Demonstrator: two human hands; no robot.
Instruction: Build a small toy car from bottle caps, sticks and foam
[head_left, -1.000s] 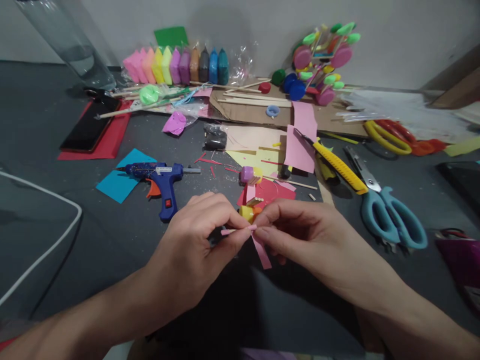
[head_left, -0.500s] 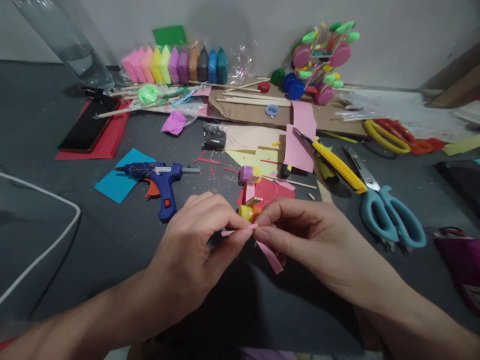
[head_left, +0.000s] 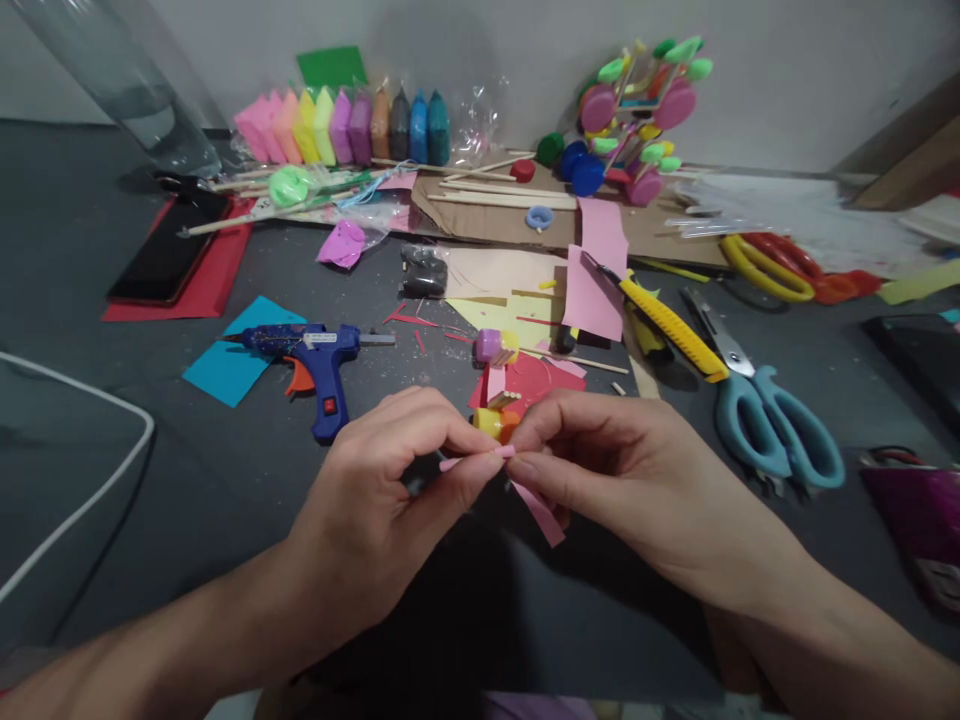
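Between my two hands is a pink paper strip (head_left: pixel 539 513). Thumb and forefinger of my left hand (head_left: pixel 409 475) pinch its upper end, where a short piece juts out to the left. My right hand (head_left: pixel 600 465) pinches it just beside, fingertips almost touching the left ones. The strip's free tail hangs down below my right thumb. Just beyond my fingertips are a yellow piece (head_left: pixel 487 424) and an orange piece, partly hidden by the hands, with several cut stick ends above. A purple piece (head_left: pixel 489 346) lies farther back by red paper (head_left: pixel 534 376).
A blue glue gun (head_left: pixel 324 365) lies on blue paper at left, near a white cable (head_left: pixel 90 385). Right of my hands are a yellow cutter (head_left: pixel 671 328) and blue-handled scissors (head_left: pixel 776 420). Behind stand clay packs (head_left: pixel 341 125), wooden sticks, cardboard and a colourful stick model (head_left: pixel 637 120).
The strip's short left end looks more rolled or narrowed than before. Both hands keep their pinch almost in place, and the whole view has shifted slightly.
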